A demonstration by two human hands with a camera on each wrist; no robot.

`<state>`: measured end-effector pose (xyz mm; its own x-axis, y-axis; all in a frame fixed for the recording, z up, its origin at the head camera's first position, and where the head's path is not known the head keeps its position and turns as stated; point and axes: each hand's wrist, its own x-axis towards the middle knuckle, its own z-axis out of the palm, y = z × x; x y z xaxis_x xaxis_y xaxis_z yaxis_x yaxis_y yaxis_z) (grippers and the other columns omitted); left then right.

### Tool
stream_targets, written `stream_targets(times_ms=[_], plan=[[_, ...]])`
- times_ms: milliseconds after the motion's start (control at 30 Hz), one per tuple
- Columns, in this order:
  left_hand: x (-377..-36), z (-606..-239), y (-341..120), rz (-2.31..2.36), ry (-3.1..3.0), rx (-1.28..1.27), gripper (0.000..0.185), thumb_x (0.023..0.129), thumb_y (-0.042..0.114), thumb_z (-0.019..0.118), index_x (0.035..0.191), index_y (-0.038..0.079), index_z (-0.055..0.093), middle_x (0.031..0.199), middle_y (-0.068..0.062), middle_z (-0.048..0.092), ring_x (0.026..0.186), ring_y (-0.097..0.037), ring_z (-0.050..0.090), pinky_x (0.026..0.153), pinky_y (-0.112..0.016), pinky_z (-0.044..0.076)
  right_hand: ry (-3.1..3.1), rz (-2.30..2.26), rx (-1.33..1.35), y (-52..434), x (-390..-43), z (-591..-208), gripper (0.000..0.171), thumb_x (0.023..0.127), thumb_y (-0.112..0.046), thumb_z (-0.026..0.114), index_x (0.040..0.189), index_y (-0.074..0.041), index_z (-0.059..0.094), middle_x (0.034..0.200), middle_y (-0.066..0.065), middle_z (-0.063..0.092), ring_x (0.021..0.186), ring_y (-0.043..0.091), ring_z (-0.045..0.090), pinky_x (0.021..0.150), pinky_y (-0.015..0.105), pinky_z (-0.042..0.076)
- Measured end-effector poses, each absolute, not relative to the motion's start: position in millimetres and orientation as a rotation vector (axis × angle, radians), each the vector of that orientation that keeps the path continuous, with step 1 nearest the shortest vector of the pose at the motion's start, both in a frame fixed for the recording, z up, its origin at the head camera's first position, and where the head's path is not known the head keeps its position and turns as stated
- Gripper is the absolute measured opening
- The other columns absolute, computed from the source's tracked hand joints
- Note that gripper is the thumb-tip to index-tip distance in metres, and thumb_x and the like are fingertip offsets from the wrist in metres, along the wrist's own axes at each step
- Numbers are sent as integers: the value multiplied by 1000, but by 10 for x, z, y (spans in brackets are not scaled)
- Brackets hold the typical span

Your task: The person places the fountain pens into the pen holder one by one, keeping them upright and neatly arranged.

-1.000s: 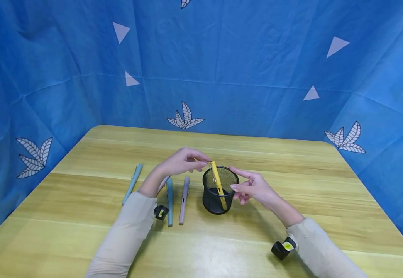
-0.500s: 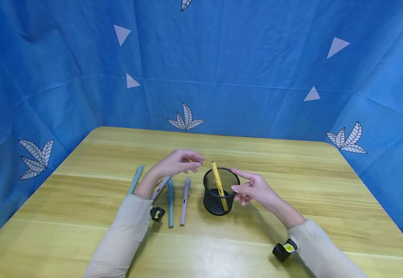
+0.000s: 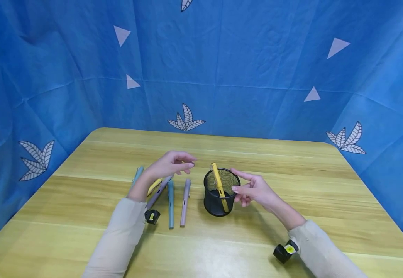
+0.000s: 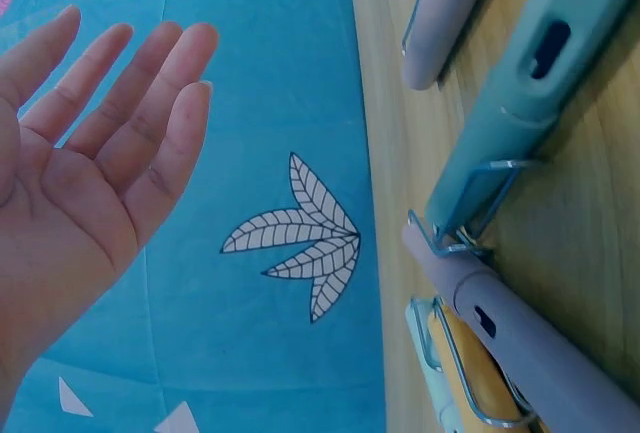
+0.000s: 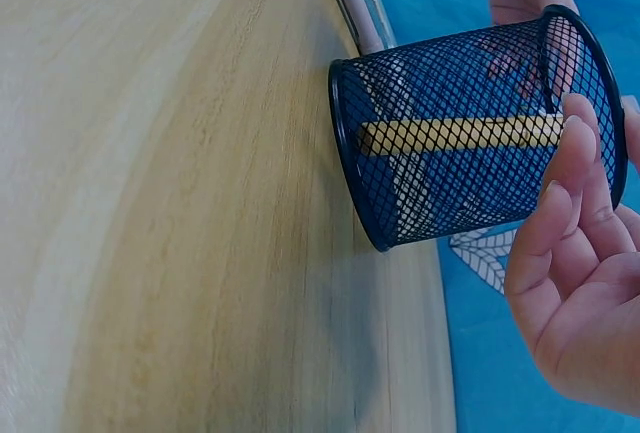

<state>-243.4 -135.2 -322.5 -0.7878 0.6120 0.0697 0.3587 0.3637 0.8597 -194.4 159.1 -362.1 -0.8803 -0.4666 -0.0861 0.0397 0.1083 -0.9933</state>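
Note:
A black mesh pen holder (image 3: pixel 212 204) stands upright on the table, with one yellow pen (image 3: pixel 217 179) leaning inside it. My right hand (image 3: pixel 257 189) grips its rim from the right, thumb at the near side and index finger along the far side. My left hand (image 3: pixel 168 165) is in the air left of the holder, fingers loosely extended and holding nothing, its palm visible in the left wrist view. Below it lie a lilac pen (image 3: pixel 185 202), a teal pen (image 3: pixel 171 204), another lilac pen (image 3: pixel 158 195), a yellow pen (image 3: pixel 154 186) and a partly hidden light teal pen (image 3: pixel 138 173).
The wooden table (image 3: pixel 292 166) has rounded far corners. A blue patterned cloth (image 3: pixel 243 50) hangs behind it and at both sides. Black wrist cameras sit on both sleeves; the left one (image 3: pixel 152 216) is close to the pens.
My left hand has drawn away from the yellow pen in the holder, moving left over the loose pens. The right hand and the holder stay in place.

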Motion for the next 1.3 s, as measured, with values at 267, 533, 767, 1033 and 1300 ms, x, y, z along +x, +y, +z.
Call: stream_targets(times_ms=[267,533,767,1033,1300], plan=[[-2458,-3283,-1458,1438,2355,832,34,92,19,51,120,0,53,107,-14,58,84,-23,59,74,-53,45,2007,-1829,-426,1596,-1937,-3625,69,84,-12,62,141,-5,24,63,16,63,45,14,56,44,23,45],[-2436,-3248,-1570,1469,2366,763,36,92,21,51,120,0,53,108,-14,58,88,-29,58,77,-50,45,2005,-1830,-433,1589,-1940,-3609,69,85,-12,62,141,-4,22,63,14,63,45,14,55,44,22,45],[-2427,-3237,-1665,1456,2393,768,36,92,20,51,120,-3,52,107,-16,58,89,-35,57,77,-50,45,2006,-1828,-428,1592,-1940,-3605,69,85,-12,62,141,-4,22,62,13,63,45,14,56,45,22,45],[-2435,-3290,-1794,1468,2409,783,35,93,16,49,120,-5,51,108,-21,57,89,-39,56,72,-50,46,2010,-1821,-430,1597,-1944,-3617,69,85,-13,61,141,-4,22,62,13,63,45,14,56,45,23,45],[-2421,-3317,-1918,1499,2413,711,37,92,18,50,121,-5,49,111,-24,54,89,-42,54,73,-50,46,2008,-1823,-445,1604,-1946,-3626,69,85,-14,61,141,-4,22,62,11,64,46,14,56,45,23,45]])
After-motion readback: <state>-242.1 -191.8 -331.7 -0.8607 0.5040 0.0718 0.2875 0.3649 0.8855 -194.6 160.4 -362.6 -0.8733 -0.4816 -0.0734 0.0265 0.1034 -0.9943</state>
